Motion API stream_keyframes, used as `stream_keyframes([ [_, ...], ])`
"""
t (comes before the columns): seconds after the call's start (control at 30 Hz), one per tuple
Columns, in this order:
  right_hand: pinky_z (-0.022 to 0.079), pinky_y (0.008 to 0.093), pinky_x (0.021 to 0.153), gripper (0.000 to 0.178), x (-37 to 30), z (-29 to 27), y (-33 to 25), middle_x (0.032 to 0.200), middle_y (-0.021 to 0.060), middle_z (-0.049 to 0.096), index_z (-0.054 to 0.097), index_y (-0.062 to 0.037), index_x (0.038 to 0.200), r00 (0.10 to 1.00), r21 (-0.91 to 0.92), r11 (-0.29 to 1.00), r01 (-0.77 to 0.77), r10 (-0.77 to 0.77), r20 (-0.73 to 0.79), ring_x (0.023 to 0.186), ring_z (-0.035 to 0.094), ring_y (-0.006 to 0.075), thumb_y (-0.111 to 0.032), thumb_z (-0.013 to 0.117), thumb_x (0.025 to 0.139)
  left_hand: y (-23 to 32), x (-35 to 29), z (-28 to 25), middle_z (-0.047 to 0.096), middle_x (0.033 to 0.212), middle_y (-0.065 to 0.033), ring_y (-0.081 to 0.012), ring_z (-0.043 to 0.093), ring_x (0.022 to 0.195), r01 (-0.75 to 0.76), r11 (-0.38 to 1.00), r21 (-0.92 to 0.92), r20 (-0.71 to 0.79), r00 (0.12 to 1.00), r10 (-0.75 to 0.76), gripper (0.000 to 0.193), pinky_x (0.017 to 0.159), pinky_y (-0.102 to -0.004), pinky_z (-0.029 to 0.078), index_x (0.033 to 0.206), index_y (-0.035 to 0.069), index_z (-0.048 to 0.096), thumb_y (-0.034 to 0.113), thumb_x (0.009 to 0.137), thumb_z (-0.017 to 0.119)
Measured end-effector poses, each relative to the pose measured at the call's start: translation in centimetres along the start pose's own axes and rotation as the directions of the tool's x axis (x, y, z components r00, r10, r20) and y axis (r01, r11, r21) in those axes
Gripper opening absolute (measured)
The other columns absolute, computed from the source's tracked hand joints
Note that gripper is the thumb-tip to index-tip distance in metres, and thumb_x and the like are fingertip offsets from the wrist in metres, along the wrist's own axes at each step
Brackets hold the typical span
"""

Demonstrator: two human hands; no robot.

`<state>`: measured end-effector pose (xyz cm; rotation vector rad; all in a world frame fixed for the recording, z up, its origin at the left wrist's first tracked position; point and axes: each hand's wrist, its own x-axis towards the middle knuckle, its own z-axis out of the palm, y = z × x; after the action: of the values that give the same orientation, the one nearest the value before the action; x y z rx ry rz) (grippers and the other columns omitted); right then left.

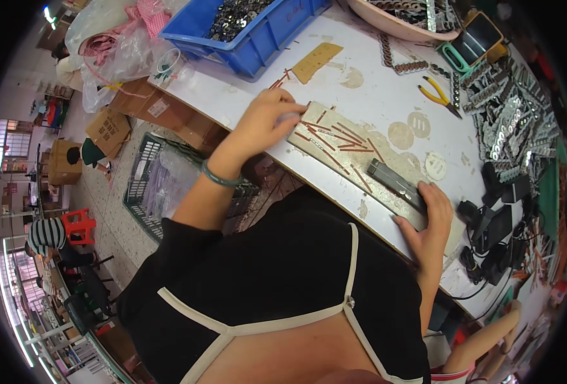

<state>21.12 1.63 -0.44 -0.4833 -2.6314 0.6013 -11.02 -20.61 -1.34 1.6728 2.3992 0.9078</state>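
My left hand [267, 125] is at the far left end of a pale flat board [385, 150], its thumb and forefinger drawn close together. A thin reddish-brown strip shows by those fingertips; whether they pinch it is hard to see. Several more thin reddish-brown strips [350, 139] lie scattered on the board, a few with pale metallic stretches. Toward the right of the board rests a long dark grey stapler-shaped tool [392, 181]. My right hand [433, 221] is closed round its near right end, thumb on one side and fingers on the other.
A blue bin [251, 48] of small dark metal pieces stands at the back left, near a yellowish flat piece [317, 62]. Yellow-handled pliers [440, 96] lie at the right, beside heaped metal chain-like strips [513, 115] and black power adapters [491, 224]. Another person's arm [485, 339] shows lower right.
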Motion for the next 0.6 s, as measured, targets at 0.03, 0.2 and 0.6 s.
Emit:
stream_keyframes([
  [0.03,0.036,0.0423,0.105,0.073,0.1,-0.1,0.0,0.127,0.0136,0.059,0.058,-0.0057,0.126,1.000,-0.008,1.000,0.005,-0.005,0.006,0.124,0.050,0.0342,-0.018,0.084,0.059,0.5,-0.9,0.7,0.061,0.102,-0.0123,-0.0297,0.056,0.097,-0.021,0.999,0.033,-0.100,0.995,0.024,0.024,0.084,-0.0375,0.044,0.106,0.007,0.070,0.014,0.085,0.063],
  [0.2,0.036,0.0420,0.105,0.073,0.2,0.0,0.0,0.127,0.0131,0.059,0.058,-0.0053,0.126,1.000,-0.003,1.000,0.011,-0.011,0.011,0.124,0.050,0.0340,-0.017,0.084,0.059,1.0,-1.7,0.3,0.062,0.101,-0.0103,-0.0296,0.056,0.097,-0.028,0.993,0.114,-0.194,0.980,0.050,0.021,0.085,-0.0393,0.043,0.103,0.008,0.071,0.013,0.084,0.063],
  [0.6,0.036,0.0419,0.105,0.072,0.0,0.1,-0.4,0.127,0.0147,0.059,0.058,-0.0052,0.126,1.000,-0.008,1.000,0.014,-0.014,0.007,0.123,0.050,0.0342,-0.018,0.083,0.060,-3.7,-1.7,-0.8,0.063,0.104,-0.0107,-0.0310,0.057,0.099,0.083,0.972,0.222,-0.324,0.946,-0.007,0.018,0.087,-0.0407,0.045,0.097,0.007,0.069,0.014,0.079,0.070],
])
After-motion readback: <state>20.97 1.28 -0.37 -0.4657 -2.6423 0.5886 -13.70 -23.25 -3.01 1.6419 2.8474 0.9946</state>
